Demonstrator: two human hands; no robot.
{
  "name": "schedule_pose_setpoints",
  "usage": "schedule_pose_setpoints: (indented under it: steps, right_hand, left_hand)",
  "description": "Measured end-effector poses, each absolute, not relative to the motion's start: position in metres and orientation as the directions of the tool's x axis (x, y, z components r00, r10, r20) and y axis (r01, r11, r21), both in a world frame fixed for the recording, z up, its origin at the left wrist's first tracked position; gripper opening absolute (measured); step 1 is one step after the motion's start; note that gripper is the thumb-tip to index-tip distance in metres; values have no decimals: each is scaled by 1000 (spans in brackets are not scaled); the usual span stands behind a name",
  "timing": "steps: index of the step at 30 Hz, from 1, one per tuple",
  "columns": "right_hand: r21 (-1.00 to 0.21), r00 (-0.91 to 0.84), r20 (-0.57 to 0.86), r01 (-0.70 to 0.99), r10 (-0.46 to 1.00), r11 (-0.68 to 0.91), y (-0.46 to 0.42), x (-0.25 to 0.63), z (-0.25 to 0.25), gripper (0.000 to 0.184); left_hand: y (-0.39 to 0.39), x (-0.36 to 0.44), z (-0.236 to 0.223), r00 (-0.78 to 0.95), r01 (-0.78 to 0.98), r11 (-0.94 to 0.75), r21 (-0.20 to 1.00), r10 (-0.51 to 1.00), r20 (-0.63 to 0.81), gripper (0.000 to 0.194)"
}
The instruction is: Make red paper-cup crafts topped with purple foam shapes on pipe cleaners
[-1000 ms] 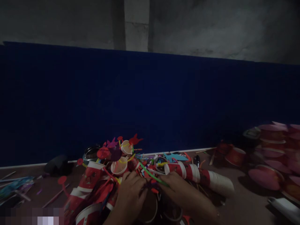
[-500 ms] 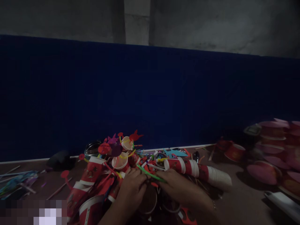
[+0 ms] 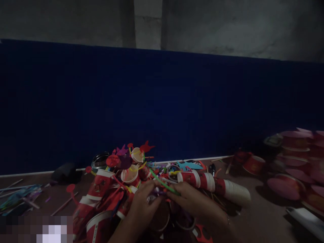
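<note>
My left hand and my right hand meet over the cup pile, both with curled fingers. A thin bendy green strip slants between them, its lower end under my right fingers. Small purple and white bits show at my left fingertips, too dim to name. Just below my hands is a paper cup, with a darker round container beside it. Left of my left hand, red and white paper cups carry red and purple cut-out shapes.
A row of nested paper cups lies to the right. Blurred stacks of red tubs stand farther right, near a white flat object. Sticks and coloured scraps lie at left. A blue wall panel runs behind.
My hands have shifted slightly, and purple and white bits now show between them. The green strip's upper end sticks up more freely above my left fingers.
</note>
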State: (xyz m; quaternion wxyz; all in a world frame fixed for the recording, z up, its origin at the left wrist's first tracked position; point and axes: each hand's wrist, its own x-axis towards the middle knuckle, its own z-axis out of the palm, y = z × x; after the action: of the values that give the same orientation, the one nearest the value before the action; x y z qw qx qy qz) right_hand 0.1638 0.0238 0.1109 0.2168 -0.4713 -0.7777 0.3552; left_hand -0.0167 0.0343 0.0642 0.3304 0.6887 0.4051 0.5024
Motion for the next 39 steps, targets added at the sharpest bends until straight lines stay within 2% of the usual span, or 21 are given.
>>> schedule_pose_setpoints:
  steps: [2, 4, 7, 9, 11, 17, 21, 24, 27, 30, 32, 35, 39]
  right_hand:
    - [-849, -430, -20, 484, 903, 211, 24, 163, 113, 37]
    - [-886, -413, -32, 433, 910, 165, 23, 158, 115, 36]
    - [-869, -436, 23, 437, 900, 234, 21, 149, 113, 33]
    - [-825, -439, 85, 472, 894, 310, 20, 145, 111, 32]
    - [-783, -432, 102, 521, 896, 340, 19, 144, 107, 31]
    - [-711, -456, -38, 637, 889, 297, 14, 143, 104, 31]
    - [-725, -464, -26, 619, 885, 303, 13, 141, 110, 28]
    - [-783, -433, 19, 554, 901, 282, 13, 142, 115, 21]
    - [-851, -398, 6, 479, 917, 214, 14, 146, 115, 19]
    - [-878, -373, -18, 450, 928, 164, 17, 149, 107, 21]
    - [-898, -360, 11, 406, 933, 167, 21, 150, 102, 16]
    - [-960, -296, 36, 256, 955, 116, 27, 151, 99, 17]
    - [-998, -98, 13, 54, 995, 19, 31, 153, 105, 21]
  left_hand:
    - [35, -13, 66, 49, -11, -292, 956, 955, 292, 43]
    - [34, -9, 66, 15, -256, -161, 953, 985, 170, 48]
    - [28, -4, 66, 44, -373, 22, 927, 999, -6, 40]
    - [25, -3, 67, 3, -429, 134, 893, 989, -147, 40]
    - [24, -3, 70, -49, -518, 172, 838, 972, -231, 41]
    - [19, -2, 86, 66, -702, 159, 694, 985, -159, 35]
    - [16, 0, 88, 46, -770, 164, 617, 978, -202, 23]
    - [19, -2, 88, -12, -809, 112, 577, 978, -206, 16]
    - [24, -5, 88, -63, -828, 48, 558, 982, -177, 11]
    - [27, -8, 87, -81, -828, 39, 559, 979, -189, 12]
    - [28, -9, 87, -85, -823, 41, 566, 978, -193, 12]
    - [29, -11, 88, -100, -819, 16, 574, 981, -169, 13]
    - [28, -10, 90, -80, -821, 26, 571, 984, -160, 11]
